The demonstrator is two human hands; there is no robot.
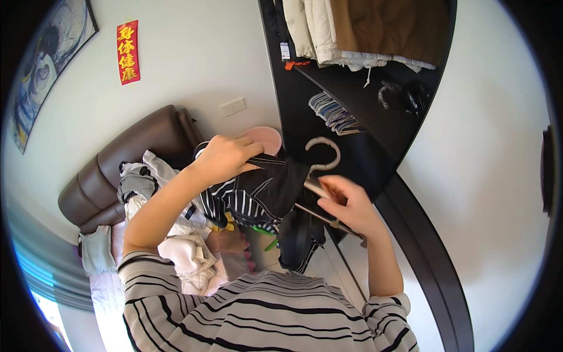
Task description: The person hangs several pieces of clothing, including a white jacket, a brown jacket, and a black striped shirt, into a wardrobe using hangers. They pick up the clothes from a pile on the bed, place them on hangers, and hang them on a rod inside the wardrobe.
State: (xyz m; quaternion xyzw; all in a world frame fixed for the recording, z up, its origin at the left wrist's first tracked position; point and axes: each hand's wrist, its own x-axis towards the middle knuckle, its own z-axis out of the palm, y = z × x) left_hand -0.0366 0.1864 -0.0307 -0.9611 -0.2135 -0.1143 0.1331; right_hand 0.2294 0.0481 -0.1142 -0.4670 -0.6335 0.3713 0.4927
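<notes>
Before my chest, my left hand (226, 158) grips the upper edge of a black garment (275, 185) with pale stitching. Black-and-white striped fabric (239, 202) hangs below that hand. A beige clothes hanger (323, 165) has its curved hook pointing up, and its shoulder partly enters the black cloth. My right hand (349, 204) holds the hanger's near arm between thumb and fingers. Lower down, a thin bar (323, 215) with a small clip runs past the right wrist. The rest of the hanger is hidden by the garment.
A bed with a brown padded headboard (132, 154) bears heaped clothes (176, 220) on the left. Ahead, a dark open wardrobe (352, 167) holds hanging coats (374, 35) and a row of hangers (336, 114). A pink basin (266, 136) stands beside it.
</notes>
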